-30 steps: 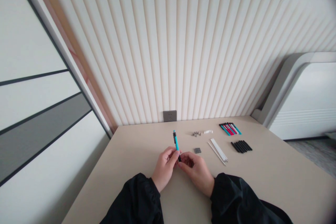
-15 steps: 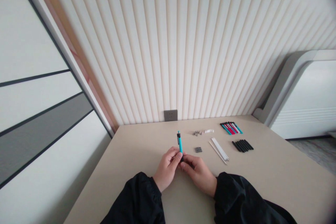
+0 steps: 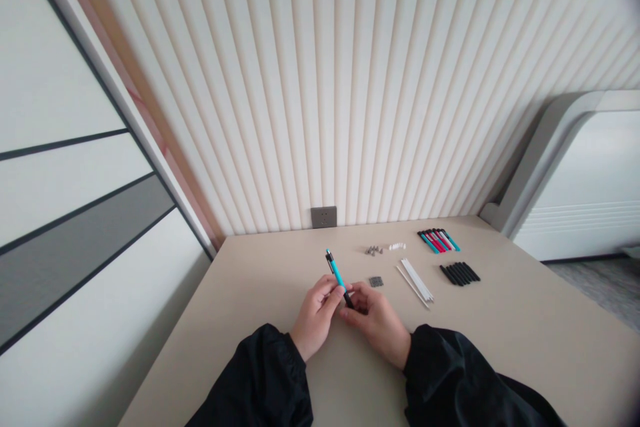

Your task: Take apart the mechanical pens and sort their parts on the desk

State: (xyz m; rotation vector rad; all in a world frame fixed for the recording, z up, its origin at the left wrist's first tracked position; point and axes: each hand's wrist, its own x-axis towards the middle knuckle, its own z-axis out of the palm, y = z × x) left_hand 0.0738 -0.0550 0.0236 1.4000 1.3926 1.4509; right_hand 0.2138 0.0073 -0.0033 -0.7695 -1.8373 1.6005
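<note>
A pen (image 3: 337, 275) with a turquoise barrel, a black clip and a black lower part tilts to the upper left between my hands. My left hand (image 3: 318, 313) pinches its barrel between thumb and fingers. Around the black lower part, the fingers of my right hand (image 3: 377, 321) are closed; they hide part of its lower end. Just beyond my right hand lies a small group of grey springs (image 3: 376, 281). To the right of it are thin white rods (image 3: 417, 280).
Grey metal tips (image 3: 374, 250) and small white pieces (image 3: 397, 246) lie farther back on the beige table (image 3: 260, 267). At the right are coloured barrels (image 3: 439, 241) and black tubes (image 3: 460, 273). A socket (image 3: 324, 217) sits on the ribbed wall behind.
The pen has tipped from nearly upright to a lean toward the upper left, its top moving left. Both hands still hold it, and the view has shifted slightly.
</note>
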